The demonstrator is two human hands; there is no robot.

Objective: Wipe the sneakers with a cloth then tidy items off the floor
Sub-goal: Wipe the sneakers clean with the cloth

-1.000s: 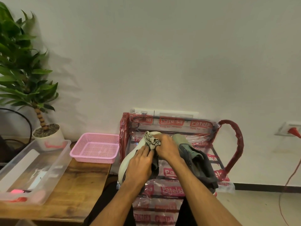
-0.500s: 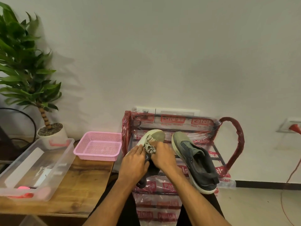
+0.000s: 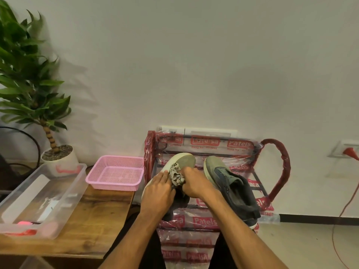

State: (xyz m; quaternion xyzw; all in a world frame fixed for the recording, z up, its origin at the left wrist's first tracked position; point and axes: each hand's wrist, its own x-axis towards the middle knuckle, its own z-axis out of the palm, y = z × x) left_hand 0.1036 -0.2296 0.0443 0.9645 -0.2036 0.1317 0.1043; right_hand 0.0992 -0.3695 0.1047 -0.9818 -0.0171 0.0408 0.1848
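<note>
The person's left hand [image 3: 159, 188] has its fingers curled round the side of a pale-soled sneaker [image 3: 185, 161], tipped up sole-out over the plastic-wrapped shoe rack [image 3: 279, 166]. The right hand [image 3: 196, 184] pinches a bunched patterned cloth [image 3: 175, 174] that looks pressed against the sole, though the contact is hard to make out. The grey second sneaker [image 3: 231, 183] sits just beside it on the rack, and a pink basket [image 3: 112, 186] rests on the wooden tabletop [image 3: 93, 214] to the left.

Two sneakers [image 3: 233, 189]; one cloth [image 3: 176, 174]; one pink basket [image 3: 113, 185]; one clear tub [image 3: 76, 183]; one potted plant [image 3: 29, 78].
</note>
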